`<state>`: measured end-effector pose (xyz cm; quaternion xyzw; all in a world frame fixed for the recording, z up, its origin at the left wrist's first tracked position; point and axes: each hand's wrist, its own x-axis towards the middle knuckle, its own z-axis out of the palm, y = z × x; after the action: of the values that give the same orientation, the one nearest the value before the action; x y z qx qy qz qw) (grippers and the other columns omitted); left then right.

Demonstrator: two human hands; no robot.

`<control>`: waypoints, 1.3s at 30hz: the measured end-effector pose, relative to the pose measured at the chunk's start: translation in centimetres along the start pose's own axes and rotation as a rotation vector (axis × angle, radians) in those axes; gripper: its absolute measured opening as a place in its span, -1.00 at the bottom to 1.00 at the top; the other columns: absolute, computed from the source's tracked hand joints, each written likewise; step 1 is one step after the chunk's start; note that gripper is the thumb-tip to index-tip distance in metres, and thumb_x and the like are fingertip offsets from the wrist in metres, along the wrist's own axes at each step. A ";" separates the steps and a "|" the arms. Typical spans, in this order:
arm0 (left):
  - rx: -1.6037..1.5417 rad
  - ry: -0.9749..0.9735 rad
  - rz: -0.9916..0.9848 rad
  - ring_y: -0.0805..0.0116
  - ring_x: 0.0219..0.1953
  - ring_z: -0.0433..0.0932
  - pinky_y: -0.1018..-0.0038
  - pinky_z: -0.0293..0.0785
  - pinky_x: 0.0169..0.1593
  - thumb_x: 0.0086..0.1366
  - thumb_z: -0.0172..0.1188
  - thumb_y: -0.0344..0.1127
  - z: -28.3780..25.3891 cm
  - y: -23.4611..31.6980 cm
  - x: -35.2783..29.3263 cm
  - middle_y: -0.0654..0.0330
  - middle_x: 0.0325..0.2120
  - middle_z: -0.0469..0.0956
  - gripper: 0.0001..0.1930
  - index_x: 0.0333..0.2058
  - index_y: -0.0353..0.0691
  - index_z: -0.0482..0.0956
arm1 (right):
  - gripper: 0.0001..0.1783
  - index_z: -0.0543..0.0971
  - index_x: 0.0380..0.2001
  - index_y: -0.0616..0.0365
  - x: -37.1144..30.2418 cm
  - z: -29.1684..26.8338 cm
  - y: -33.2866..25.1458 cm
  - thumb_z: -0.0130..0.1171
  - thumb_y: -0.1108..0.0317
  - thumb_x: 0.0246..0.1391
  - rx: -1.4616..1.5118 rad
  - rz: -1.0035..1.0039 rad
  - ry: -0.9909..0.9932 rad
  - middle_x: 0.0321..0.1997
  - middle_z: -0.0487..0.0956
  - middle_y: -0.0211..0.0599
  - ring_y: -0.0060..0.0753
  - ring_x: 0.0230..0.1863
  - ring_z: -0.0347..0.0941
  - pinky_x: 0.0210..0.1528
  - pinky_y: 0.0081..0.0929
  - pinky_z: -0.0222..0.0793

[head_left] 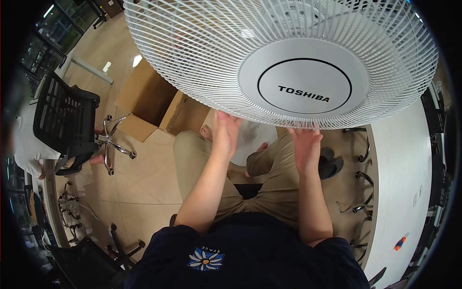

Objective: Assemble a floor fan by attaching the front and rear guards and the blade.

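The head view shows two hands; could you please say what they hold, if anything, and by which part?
The left hand and right hand hold the white fan grille by its near lower rim.

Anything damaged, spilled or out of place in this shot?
No spill or visible damage: the white fan grille, with the left hand and right hand at its lower rim, looks intact. Only mild oddity: dark clogs lie on the floor, right of the person's bare feet, so footwear is off.
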<state>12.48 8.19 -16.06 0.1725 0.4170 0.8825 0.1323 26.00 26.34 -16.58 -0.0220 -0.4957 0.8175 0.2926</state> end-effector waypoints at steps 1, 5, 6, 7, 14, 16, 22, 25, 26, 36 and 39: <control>-0.016 -0.023 -0.044 0.15 0.49 0.11 0.05 0.16 0.43 0.42 -0.14 0.46 0.3 -0.9 -0.4 0.10 0.48 0.08 -0.05 0.48 -0.19 0.00 | 0.04 0.01 0.51 0.16 0.1 0.4 0.3 0.12 -0.31 0.27 -0.002 0.002 0.001 0.57 0.10 -0.09 0.02 0.56 0.03 0.47 0.13 0.12; 0.020 -0.081 -0.081 0.16 0.42 0.23 0.09 0.26 0.36 0.42 -0.23 0.49 1.0 -2.8 -1.3 0.10 0.44 0.17 -0.06 0.47 -0.17 0.03 | -0.30 0.25 0.38 0.23 0.0 -1.0 1.6 0.15 0.06 0.36 -0.034 0.128 -0.072 0.40 0.36 -0.07 -0.01 0.39 0.32 0.39 0.09 0.28; 0.033 -0.077 -0.086 0.17 0.34 0.33 0.12 0.33 0.29 0.44 -0.26 0.49 1.1 -3.0 -1.4 0.10 0.37 0.27 -0.09 0.43 -0.19 0.08 | -0.44 0.36 0.31 0.26 0.1 -1.7 2.1 0.16 0.21 0.37 -0.065 0.238 -0.136 0.31 0.48 -0.07 -0.04 0.31 0.44 0.35 0.07 0.34; 0.047 -0.072 -0.091 0.19 0.25 0.42 0.15 0.40 0.23 0.45 -0.29 0.48 1.1 -3.3 -1.4 0.10 0.30 0.36 -0.11 0.39 -0.20 0.14 | -0.44 0.36 0.31 0.26 0.1 -2.2 2.9 0.16 0.21 0.37 -0.062 0.241 -0.136 0.31 0.48 -0.07 -0.04 0.31 0.44 0.35 0.07 0.34; 0.142 -0.068 -0.029 0.31 0.02 0.57 0.33 0.51 0.03 0.52 -0.12 0.29 -0.3 -4.0 -2.0 0.10 0.09 0.53 -0.28 0.23 -0.32 0.27 | -0.67 0.54 0.11 0.21 0.9 0.1 4.7 0.19 0.40 0.31 -0.030 0.375 0.010 0.11 0.61 -0.23 -0.27 0.18 0.52 0.17 -0.17 0.48; 0.189 -0.104 -0.039 0.32 0.09 0.53 0.32 0.48 0.11 0.49 0.07 0.19 -0.7 -4.1 -2.1 0.11 0.14 0.49 -0.30 0.27 -0.33 0.24 | -0.66 0.54 0.11 0.19 1.2 0.1 5.2 0.20 0.41 0.30 -0.028 0.371 0.016 0.10 0.61 -0.24 -0.29 0.17 0.52 0.15 -0.21 0.48; 0.021 -0.039 -0.057 0.27 0.34 0.31 0.24 0.16 0.42 0.31 0.33 0.21 0.5 -5.1 -1.4 0.08 0.29 0.33 -0.07 0.36 -0.31 0.10 | -0.60 0.49 0.22 0.20 1.8 -0.2 4.8 0.08 0.36 0.36 0.164 0.226 0.006 0.28 0.53 -0.17 -0.15 0.32 0.42 0.41 0.07 0.27; -0.072 0.038 -0.034 0.28 0.37 0.26 0.25 0.08 0.45 0.26 0.35 0.27 1.5 -5.7 -1.3 0.06 0.31 0.32 0.00 0.36 -0.34 0.09 | -0.48 0.38 0.33 0.15 2.7 0.3 1.5 -0.09 0.14 0.44 0.425 0.201 0.339 0.44 0.36 -0.21 -0.17 0.47 0.22 0.49 -0.02 0.11; -0.074 0.044 -0.032 0.28 0.37 0.26 0.25 0.08 0.45 0.26 0.35 0.27 1.3 -6.0 -1.1 0.06 0.31 0.32 0.00 0.36 -0.34 0.09 | -0.44 0.34 0.37 0.14 3.2 0.7 -0.1 -0.14 0.09 0.46 0.442 0.167 0.421 0.48 0.31 -0.23 -0.18 0.49 0.17 0.50 -0.05 0.07; 0.020 0.127 0.147 0.33 0.27 0.35 0.32 0.21 0.36 0.23 0.20 0.45 2.4 -8.6 -1.1 0.10 0.23 0.38 0.04 0.29 -0.41 0.15 | -0.08 0.16 0.48 0.17 6.4 2.6 -15.2 -0.25 -0.38 0.39 -0.154 -0.468 0.558 0.56 0.18 -0.13 -0.05 0.56 0.04 0.56 0.10 -0.11; 0.011 0.153 0.111 0.33 0.22 0.40 0.34 0.27 0.31 0.23 0.20 0.46 2.1 -9.4 -1.5 0.13 0.18 0.44 0.01 0.26 -0.40 0.21 | -0.08 0.21 0.45 0.27 8.6 5.0 -22.8 -0.15 -0.33 0.38 -0.480 -0.716 0.343 0.53 0.23 -0.06 -0.08 0.54 0.11 0.55 0.02 -0.02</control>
<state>15.51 14.86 -22.49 0.1283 0.4207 0.8967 0.0500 27.64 34.32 6.90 -0.0515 -0.5918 0.5116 0.6209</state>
